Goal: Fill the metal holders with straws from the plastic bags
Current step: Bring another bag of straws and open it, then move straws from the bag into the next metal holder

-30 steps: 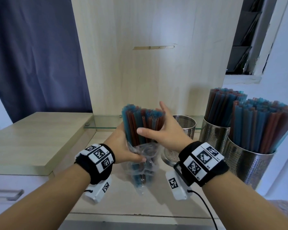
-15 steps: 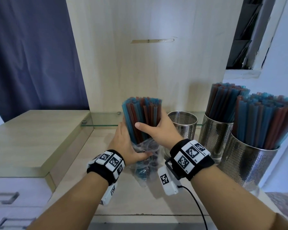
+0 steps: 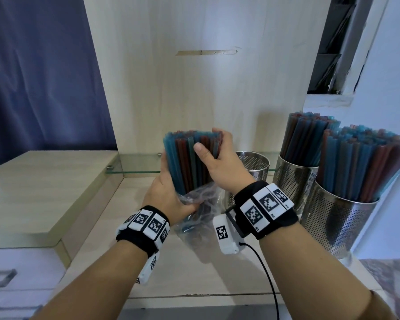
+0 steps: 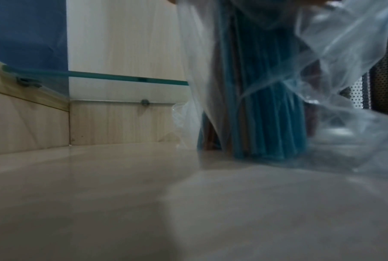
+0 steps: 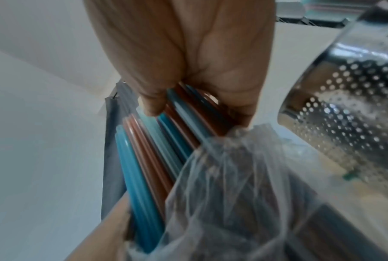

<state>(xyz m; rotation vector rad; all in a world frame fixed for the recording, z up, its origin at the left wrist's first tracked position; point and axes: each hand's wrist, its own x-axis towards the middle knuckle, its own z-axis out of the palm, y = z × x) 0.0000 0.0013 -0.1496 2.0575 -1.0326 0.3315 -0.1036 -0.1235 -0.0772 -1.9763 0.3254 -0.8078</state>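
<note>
A bundle of blue and red-brown straws point(image 3: 189, 158) stands upright on the wooden counter, its lower end inside a crumpled clear plastic bag point(image 3: 199, 211). My right hand point(image 3: 214, 162) grips the upper part of the bundle, thumb across its front. My left hand point(image 3: 169, 195) holds the bag and the bundle's lower left side. In the right wrist view the right hand point(image 5: 188, 70) grips the straws point(image 5: 148, 159) above the bag point(image 5: 228, 185). The left wrist view shows straws point(image 4: 266, 114) in the bag point(image 4: 344, 70), bottoms on the counter. An empty perforated metal holder point(image 3: 254, 165) stands just right.
Two perforated metal holders point(image 3: 296, 183) point(image 3: 335, 222) packed with straws stand at the right. A glass shelf point(image 3: 136, 167) runs along the back under a wooden panel. A raised wooden top point(image 3: 44, 192) with drawers is at the left. A cable point(image 3: 266, 269) trails from my right wrist.
The bundle has come down to stand on the counter and both hands have moved lower with it. My right hand has closed around the bundle's upper part.
</note>
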